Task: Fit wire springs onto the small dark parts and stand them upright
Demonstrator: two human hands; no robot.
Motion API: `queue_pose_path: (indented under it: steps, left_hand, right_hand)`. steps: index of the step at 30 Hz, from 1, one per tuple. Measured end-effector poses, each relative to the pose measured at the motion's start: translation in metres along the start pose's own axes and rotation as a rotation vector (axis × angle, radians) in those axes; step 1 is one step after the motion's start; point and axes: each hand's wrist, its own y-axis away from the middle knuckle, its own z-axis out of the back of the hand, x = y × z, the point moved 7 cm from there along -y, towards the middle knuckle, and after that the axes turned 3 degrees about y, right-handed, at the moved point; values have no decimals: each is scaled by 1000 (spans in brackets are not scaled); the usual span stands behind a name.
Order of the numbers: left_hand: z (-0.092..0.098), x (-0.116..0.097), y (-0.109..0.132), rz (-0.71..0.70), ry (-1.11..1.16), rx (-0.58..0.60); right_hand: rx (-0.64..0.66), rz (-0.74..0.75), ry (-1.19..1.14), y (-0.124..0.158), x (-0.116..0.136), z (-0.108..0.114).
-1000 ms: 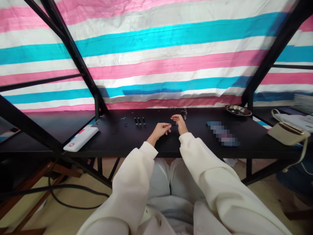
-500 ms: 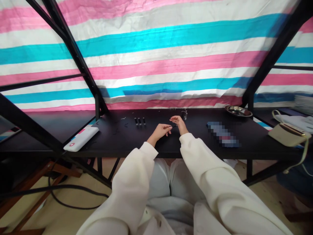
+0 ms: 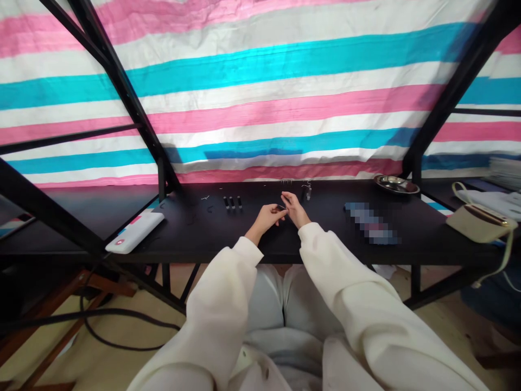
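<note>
Over the middle of the black table (image 3: 334,239), my left hand (image 3: 267,217) is closed in a pinch on a thin black piece (image 3: 281,206), mostly covered by the fingers. My right hand (image 3: 294,209) meets it from the right, its fingers drawn together at the same piece; the exact grip is hard to see. To the left of my hands stand three small black cylinders (image 3: 232,202) with pale ends, in a row. Behind my right hand is a similar small cylinder (image 3: 309,193) with a grey end.
Left lies a white power-bank-like box (image 3: 135,232). On the right are a shiny metal dish (image 3: 396,184), a blurred-out flat object (image 3: 372,224) and a beige bag (image 3: 480,223). Thin scraps (image 3: 205,197) lie about. Black frame posts and a striped sheet (image 3: 285,114) stand behind.
My right hand has shifted slightly left, and its fingers have closed in to meet my left hand. Less of the thin black piece shows between them. My left hand has barely moved.
</note>
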Motion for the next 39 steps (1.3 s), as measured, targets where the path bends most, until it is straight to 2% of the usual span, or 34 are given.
queue_pose_path:
  steps: [3, 5, 9, 11, 16, 22, 31, 34, 39]
  left_hand:
    - [-1, 3, -1, 8, -32, 8]
    - [4, 5, -2, 11, -112, -41]
    - [32, 3, 0, 36, -500, -330]
    - [45, 1, 2, 93, -692, -421]
    - [72, 0, -1, 224, -939, -452]
    - [107, 5, 2, 358, -1024, -492]
    - [112, 10, 8, 414, -1045, -524]
    - [114, 12, 8, 424, -1036, -528]
    - [115, 13, 9, 423, -1022, -541]
  right_hand:
    - [13, -50, -4, 0, -3, -2]
    - [0, -42, 32, -1, -3, 0]
    - [-47, 22, 140, -2, 0, 10]
    - [-65, 29, 201, -1, 0, 13]
    - [-49, 33, 276, 3, 4, 10]
    - [-66, 33, 319, 3, 5, 10]
    - [-106, 73, 345, 5, 13, 12]
    - [-246, 150, 382, 5, 23, 24]
    - [-819, 180, 483, 12, 26, 81]
